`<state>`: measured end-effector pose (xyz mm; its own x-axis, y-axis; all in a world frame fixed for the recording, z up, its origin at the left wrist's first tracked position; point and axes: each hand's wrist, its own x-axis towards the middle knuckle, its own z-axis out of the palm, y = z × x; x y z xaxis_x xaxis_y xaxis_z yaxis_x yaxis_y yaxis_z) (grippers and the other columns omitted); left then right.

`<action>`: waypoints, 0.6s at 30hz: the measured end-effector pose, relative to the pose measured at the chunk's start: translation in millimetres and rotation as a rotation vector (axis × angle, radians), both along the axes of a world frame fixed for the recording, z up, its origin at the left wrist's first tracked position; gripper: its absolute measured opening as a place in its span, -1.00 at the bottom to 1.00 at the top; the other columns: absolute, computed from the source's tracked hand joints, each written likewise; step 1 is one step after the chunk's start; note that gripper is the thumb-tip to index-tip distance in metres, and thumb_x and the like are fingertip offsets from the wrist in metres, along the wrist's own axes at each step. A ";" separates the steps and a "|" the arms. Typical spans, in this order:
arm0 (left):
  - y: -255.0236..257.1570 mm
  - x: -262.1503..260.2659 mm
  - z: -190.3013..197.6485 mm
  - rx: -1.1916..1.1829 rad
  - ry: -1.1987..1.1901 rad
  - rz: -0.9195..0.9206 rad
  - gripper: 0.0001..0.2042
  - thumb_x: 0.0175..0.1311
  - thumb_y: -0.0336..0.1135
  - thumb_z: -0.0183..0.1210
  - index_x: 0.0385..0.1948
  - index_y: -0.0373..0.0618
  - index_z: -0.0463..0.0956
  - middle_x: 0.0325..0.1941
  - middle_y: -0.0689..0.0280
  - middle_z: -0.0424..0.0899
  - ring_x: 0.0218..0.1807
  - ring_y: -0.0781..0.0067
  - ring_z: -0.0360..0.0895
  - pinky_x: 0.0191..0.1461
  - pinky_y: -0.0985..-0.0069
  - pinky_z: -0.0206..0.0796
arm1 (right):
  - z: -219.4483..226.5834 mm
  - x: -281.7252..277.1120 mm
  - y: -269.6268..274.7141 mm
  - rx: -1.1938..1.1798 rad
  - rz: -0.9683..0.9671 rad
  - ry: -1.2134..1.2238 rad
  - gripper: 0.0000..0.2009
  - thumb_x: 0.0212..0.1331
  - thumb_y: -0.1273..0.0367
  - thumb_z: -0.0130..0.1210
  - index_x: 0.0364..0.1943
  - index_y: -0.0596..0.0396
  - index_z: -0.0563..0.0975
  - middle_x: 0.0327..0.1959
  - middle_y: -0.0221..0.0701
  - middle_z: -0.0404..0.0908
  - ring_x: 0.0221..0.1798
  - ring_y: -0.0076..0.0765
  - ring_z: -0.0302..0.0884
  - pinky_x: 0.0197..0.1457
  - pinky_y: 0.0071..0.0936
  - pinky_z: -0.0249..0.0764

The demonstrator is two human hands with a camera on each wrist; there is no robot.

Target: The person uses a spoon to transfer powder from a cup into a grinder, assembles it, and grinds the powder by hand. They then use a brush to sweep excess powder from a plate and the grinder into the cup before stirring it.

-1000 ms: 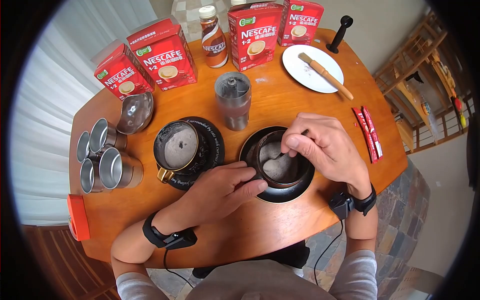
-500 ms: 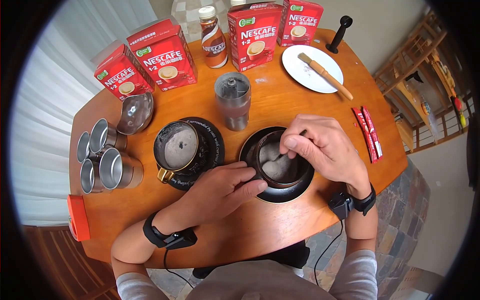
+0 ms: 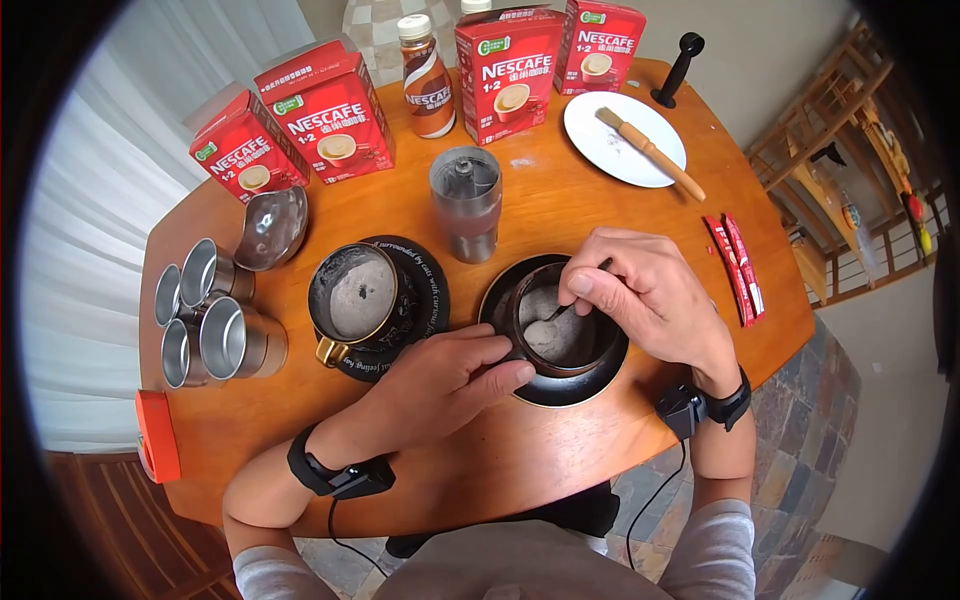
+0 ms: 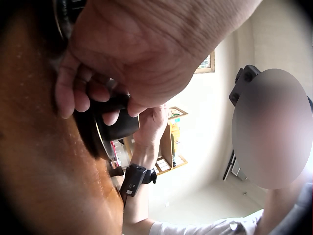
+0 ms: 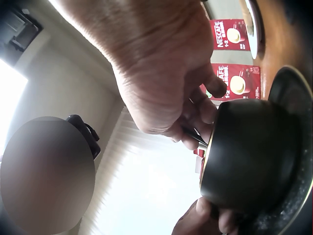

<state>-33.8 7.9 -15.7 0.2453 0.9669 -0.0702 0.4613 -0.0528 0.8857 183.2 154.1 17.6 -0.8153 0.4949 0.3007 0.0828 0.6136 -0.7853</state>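
My left hand (image 3: 435,385) holds the near left side of a black cup (image 3: 590,357), its thumb and fingers at the cup's side in the left wrist view. The cup stands on a black saucer (image 3: 560,392) with a gold rim. Between thumb and fingers, my right hand (image 3: 645,295) pinches a dark-handled spoon (image 3: 562,310) over the cup's far right rim. The bowl of the spoon dips into grey powder (image 3: 548,343) inside. To the left, a second black cup (image 3: 390,315) with a gold handle, also holding grey powder, stands on a black lettered saucer (image 3: 428,280).
A metal grinder (image 3: 468,215) stands behind the cups. Several metal cups (image 3: 245,340) and a glass bowl (image 3: 272,228) stand left. Red Nescafe boxes (image 3: 335,125) and a bottle (image 3: 428,85) line the back. At right are a white plate (image 3: 590,150) with a brush (image 3: 650,150) and red sachets (image 3: 738,270).
The spoon has shifted slightly in the powder, and more of its bowl shows now. My left hand stays at the cup.
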 end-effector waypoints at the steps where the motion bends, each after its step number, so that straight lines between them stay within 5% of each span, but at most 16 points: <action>1: 0.1 -0.7 0.7 -0.009 0.005 -0.010 -0.68 0.58 -0.15 0.17 -0.31 -0.26 0.51 -0.33 0.10 0.48 -0.27 0.07 0.47 -0.16 0.21 0.33 | -0.4 -0.2 0.2 0.001 0.002 0.004 -0.77 0.48 0.29 0.15 -0.28 0.17 0.64 -0.41 -0.22 0.67 -0.32 -0.04 0.65 -0.22 -0.22 0.54; 3: 0.6 -1.8 1.6 -0.027 0.013 -0.031 -0.73 0.59 -0.25 0.16 -0.27 -0.31 0.51 -0.33 0.19 0.46 -0.27 0.31 0.41 -0.14 0.36 0.32 | -0.6 -0.3 0.1 0.003 0.004 0.007 -0.77 0.48 0.29 0.15 -0.28 0.17 0.64 -0.41 -0.22 0.67 -0.32 -0.04 0.65 -0.22 -0.22 0.54; 18: -0.1 -2.2 0.2 -0.017 0.023 -0.032 -0.73 0.60 -0.23 0.16 -0.23 -0.31 0.53 -0.33 0.19 0.48 -0.27 0.30 0.43 -0.13 0.35 0.33 | 1.1 0.0 0.8 0.045 0.028 0.004 -0.78 0.51 0.31 0.10 -0.27 0.15 0.62 -0.39 -0.23 0.66 -0.28 0.00 0.66 -0.17 -0.20 0.55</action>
